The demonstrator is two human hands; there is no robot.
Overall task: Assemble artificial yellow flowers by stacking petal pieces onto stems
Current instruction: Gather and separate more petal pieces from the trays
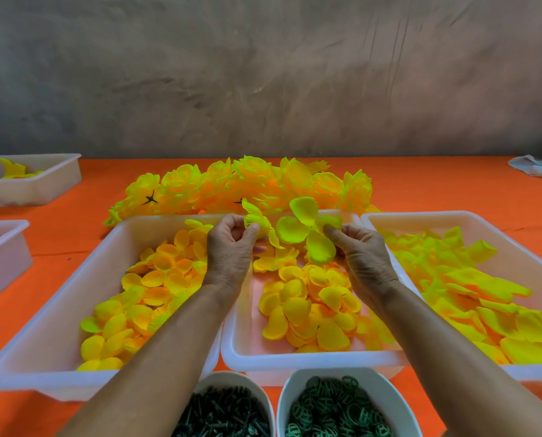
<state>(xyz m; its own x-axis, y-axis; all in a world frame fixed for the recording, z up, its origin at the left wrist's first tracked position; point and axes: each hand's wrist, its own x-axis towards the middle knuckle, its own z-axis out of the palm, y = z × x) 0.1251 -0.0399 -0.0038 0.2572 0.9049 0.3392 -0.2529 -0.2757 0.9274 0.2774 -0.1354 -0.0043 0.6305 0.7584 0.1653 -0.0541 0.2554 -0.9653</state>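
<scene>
1. A small petal cluster [256, 224] is pinched by the left hand [231, 244].
2. A four-lobed petal piece [307, 230] is gripped at one lobe by the right hand [362, 252] — just right of the cluster, above the middle tray [294, 357].

A big grey wall [263, 74] with dark marks and scratches stands behind. In front of it is a table with a bright orange cloth [436, 184].
</scene>
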